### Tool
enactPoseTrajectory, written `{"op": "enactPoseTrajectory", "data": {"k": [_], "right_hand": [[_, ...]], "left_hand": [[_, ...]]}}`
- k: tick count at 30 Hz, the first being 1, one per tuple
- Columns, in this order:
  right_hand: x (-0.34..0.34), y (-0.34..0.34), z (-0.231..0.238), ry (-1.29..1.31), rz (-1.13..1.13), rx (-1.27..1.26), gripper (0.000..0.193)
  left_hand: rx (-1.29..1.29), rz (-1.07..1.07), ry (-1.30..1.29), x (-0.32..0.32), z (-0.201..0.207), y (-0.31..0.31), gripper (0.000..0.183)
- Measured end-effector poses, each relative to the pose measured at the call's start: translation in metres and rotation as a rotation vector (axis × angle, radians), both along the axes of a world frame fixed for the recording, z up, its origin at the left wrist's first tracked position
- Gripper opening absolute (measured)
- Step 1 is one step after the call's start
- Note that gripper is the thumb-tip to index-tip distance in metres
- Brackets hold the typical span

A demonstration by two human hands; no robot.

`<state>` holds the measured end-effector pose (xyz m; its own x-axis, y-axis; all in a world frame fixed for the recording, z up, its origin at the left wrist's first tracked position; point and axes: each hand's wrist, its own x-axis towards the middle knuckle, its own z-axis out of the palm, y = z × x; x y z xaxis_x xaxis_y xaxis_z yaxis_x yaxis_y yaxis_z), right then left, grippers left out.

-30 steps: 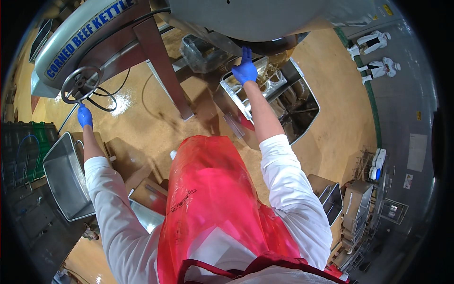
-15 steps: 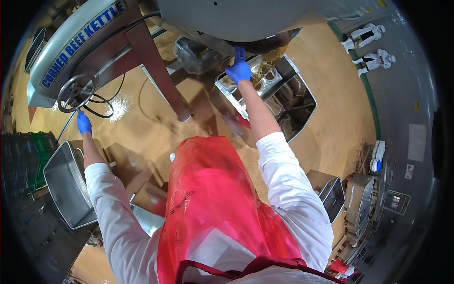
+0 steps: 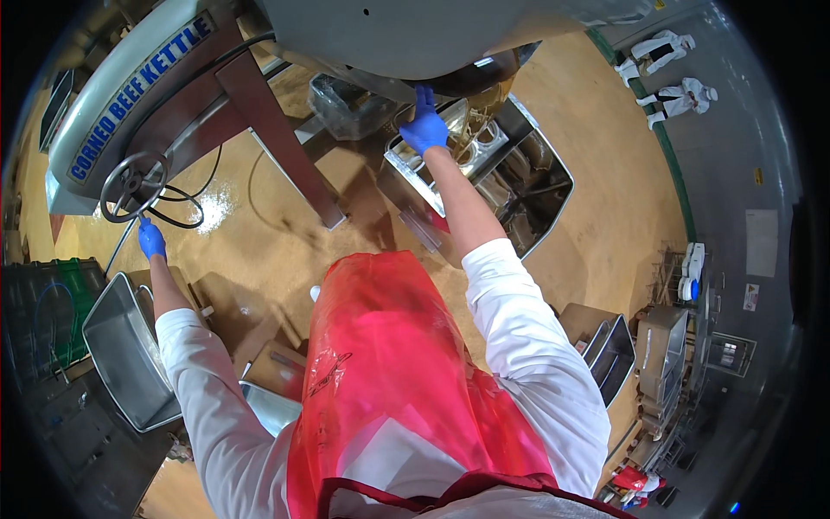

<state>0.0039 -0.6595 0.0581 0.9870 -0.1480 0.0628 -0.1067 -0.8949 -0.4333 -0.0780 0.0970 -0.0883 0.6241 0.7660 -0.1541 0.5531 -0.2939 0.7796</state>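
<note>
Large tilted steel kettle (image 3: 415,35), dull grey

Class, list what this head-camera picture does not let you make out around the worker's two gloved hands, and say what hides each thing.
- Head view: whether the left hand grips the handwheel or only reaches its rim; too small to tell.
- Head view: what the right hand touches; the kettle shadows it.
- Head view: the contents of the metal bin below; dark and blurred.
- Head view: the kettle's top, cut off by the upper edge.
</note>
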Motion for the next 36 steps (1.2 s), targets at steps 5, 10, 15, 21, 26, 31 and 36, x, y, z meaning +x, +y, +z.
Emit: {"op": "enactPoseTrajectory", "data": {"k": [5, 10, 15, 21, 26, 31, 36], "right_hand": [[-0.003, -0.001, 0.001, -0.004, -0.006, -0.009, 0.102], [-0.003, 0.002, 0.002, 0.003, -0.007, 0.001, 0.102], [-0.003, -0.003, -0.002, -0.009, -0.014, 0.003, 0.103], [-0.002, 0.004, 0.001, -0.032, -0.009, 0.015, 0.102], [-0.005, 0.005, 0.007, 0.013, -0.021, 0.013, 0.102], [-0.003, 0.007, 0.007, 0.019, -0.026, 0.018, 0.103], [-0.001, 0.011, 0.009, 0.044, -0.026, 0.023, 0.103]], "left_hand": [[-0.041, 0.007, -0.003, 0.003, -0.007, -0.002, 0.046], [-0.033, 0.017, -0.019, 0.001, -0.002, -0.007, 0.042], [-0.088, 0.024, -0.012, 0.002, -0.001, -0.019, 0.041], [-0.082, 0.034, -0.071, 0.003, -0.004, -0.012, 0.052], [-0.092, 0.018, -0.049, 0.003, -0.002, -0.023, 0.05], [-0.143, 0.01, -0.064, 0.002, 0.004, -0.026, 0.049], [-0.166, 0.016, -0.052, 0.001, 0.012, -0.03, 0.05]]}}
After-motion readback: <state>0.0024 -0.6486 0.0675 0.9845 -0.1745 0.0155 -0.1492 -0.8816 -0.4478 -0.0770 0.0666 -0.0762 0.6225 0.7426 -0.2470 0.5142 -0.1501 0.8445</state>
